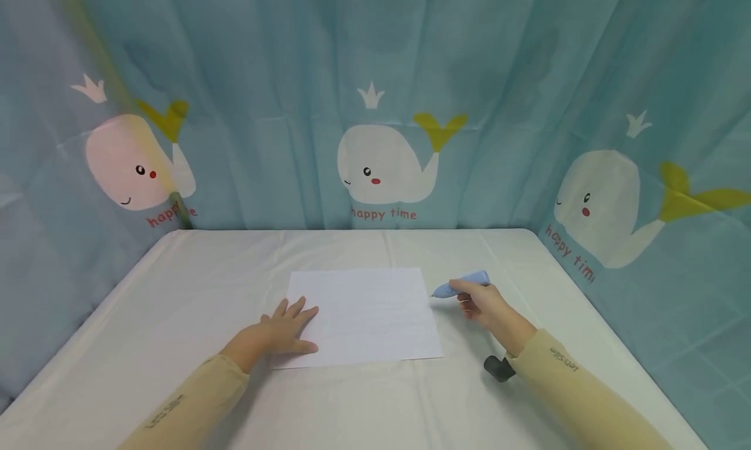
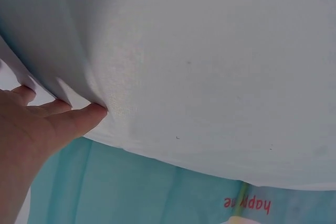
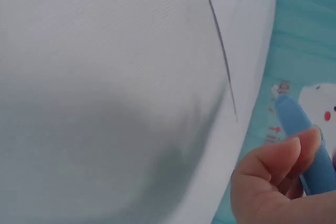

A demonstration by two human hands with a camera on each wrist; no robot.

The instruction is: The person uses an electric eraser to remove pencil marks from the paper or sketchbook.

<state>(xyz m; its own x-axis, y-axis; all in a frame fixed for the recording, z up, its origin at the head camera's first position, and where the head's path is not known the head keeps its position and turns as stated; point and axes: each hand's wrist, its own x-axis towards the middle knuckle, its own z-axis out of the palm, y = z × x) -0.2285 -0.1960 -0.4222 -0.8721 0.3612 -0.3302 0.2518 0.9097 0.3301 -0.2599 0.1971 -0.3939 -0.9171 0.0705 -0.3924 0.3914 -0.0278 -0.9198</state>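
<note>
A sheet of white paper (image 1: 366, 319) lies flat on the white-covered table. My left hand (image 1: 285, 332) rests on its left edge with the fingers spread; in the left wrist view, the fingertips (image 2: 97, 109) of that hand touch the sheet. Just past the paper's right edge, my right hand (image 1: 482, 303) grips a thick light-blue pen-shaped tool (image 1: 478, 278) between thumb and fingers. Its narrow tip points left, beside the paper and apart from my left hand. The right wrist view shows the blue barrel (image 3: 294, 116) pinched, while part of it is hidden behind the fingers.
A black object (image 1: 499, 368) shows by the right sleeve, partly covered by it. White cloth (image 1: 193, 293) covers the table. Blue curtains (image 1: 264, 98) printed with whales hang along the back and both sides, close to the table edges.
</note>
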